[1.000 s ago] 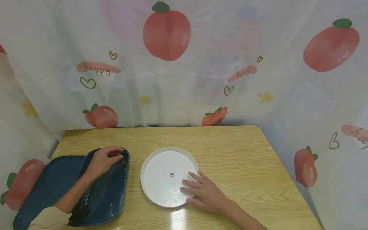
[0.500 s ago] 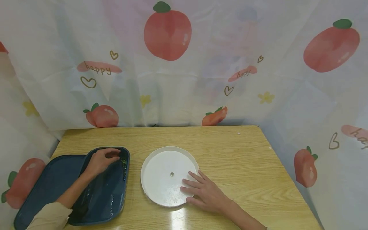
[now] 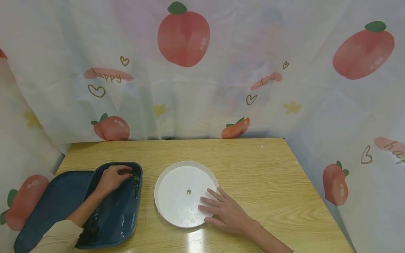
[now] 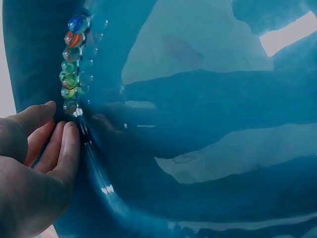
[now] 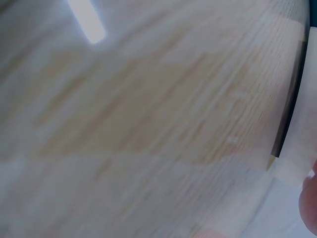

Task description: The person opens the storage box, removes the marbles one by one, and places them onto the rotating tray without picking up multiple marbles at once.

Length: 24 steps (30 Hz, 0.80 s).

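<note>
**Left hand (image 3: 112,178) at a row of marbles (image 4: 68,66), right hand (image 3: 226,212) spread on a white round tray (image 3: 171,202)**

Nearest, lower left: a cream sleeve (image 3: 60,236), bunched on the left forearm. Bright patch of reflected light on the counter (image 3: 265,196), just this side of the white round tray.

Right hand comes in from lower right, fingers wide apart, nothing gripped. Fingertips lie over the near right part of the white round tray, past its rim. How firmly they press, cannot tell. Right wrist view: mostly pale wood grain, blurred, with a fingertip at the right margin.

White round tray sits flat, middle of the counter. One small single marble (image 3: 188,192) near its centre, well apart from the fingers.

To its left, a glossy blue tray (image 3: 117,214), its side overlapping a second blue tray (image 3: 58,198). Left hand reaches inside the glossy one, towards the far right corner. Thumb and fingers softly bent, narrow gap between them, no marble seen in it. Fingertips just beside the nearest marble; contact, cannot tell.

Row of marbles runs along the glossy tray's right inner side: glassy, blue, orange-red, green and yellowish among them.

Farther: the counter's back edge, then a hanging white cloth (image 3: 202,95) printed with red fruit, hearts, yellow flowers and "happy".
</note>
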{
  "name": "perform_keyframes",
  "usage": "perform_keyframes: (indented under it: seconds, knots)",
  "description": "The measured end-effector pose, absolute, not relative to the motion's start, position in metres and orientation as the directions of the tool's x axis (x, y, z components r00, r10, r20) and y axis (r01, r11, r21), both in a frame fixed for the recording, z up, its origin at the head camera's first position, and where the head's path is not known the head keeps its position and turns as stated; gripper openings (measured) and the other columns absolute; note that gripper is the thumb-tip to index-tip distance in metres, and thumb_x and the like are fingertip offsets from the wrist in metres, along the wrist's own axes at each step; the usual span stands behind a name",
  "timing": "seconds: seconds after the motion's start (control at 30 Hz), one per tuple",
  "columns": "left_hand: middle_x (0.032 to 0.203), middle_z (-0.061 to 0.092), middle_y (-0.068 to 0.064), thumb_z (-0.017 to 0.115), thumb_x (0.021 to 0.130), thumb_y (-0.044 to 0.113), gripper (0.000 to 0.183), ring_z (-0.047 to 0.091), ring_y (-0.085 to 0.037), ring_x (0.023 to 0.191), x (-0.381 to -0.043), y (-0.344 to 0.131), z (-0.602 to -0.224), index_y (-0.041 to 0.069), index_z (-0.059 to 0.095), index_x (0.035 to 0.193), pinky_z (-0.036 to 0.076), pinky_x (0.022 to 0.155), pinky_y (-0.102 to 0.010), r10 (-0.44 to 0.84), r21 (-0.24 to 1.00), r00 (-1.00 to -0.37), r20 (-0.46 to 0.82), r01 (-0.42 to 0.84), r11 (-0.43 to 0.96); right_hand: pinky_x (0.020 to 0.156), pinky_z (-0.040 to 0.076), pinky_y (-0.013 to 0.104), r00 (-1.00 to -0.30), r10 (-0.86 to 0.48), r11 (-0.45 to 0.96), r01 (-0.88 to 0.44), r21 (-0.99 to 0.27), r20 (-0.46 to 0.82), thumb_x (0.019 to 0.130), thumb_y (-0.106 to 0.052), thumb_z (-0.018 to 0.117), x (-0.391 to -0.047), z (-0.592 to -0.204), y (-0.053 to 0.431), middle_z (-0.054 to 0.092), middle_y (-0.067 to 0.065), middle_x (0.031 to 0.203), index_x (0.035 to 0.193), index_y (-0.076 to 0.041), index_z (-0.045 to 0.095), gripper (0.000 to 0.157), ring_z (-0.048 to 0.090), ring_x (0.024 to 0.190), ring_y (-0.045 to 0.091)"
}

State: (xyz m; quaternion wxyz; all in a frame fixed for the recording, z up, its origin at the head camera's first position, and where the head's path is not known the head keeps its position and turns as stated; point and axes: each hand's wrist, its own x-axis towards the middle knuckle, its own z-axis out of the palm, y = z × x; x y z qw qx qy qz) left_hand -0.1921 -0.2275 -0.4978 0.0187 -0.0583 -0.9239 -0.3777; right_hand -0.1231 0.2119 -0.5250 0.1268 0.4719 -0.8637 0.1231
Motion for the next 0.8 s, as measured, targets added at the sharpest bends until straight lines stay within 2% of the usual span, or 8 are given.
perform_keyframes:
  seconds: [0.8]
  knots:
    - [0.099,0.073,-0.015,0.075,0.088,0.005,0.014,0.07,-0.032,0.088,-0.1948,-0.2273,-0.508,0.0,0.076,0.101,0.055,0.07,-0.047,0.108,0.67,-0.986,0.131,0.168,0.723,0.112,0.028,0.054,-0.515,-0.788,0.519,-0.85,-0.088,0.337,0.102,-0.046,0.052,-0.1225,-0.5239,0.2137,0.057,-0.002,0.142,0.131,-0.024,0.067,0.04,0.043,0.138,0.03]
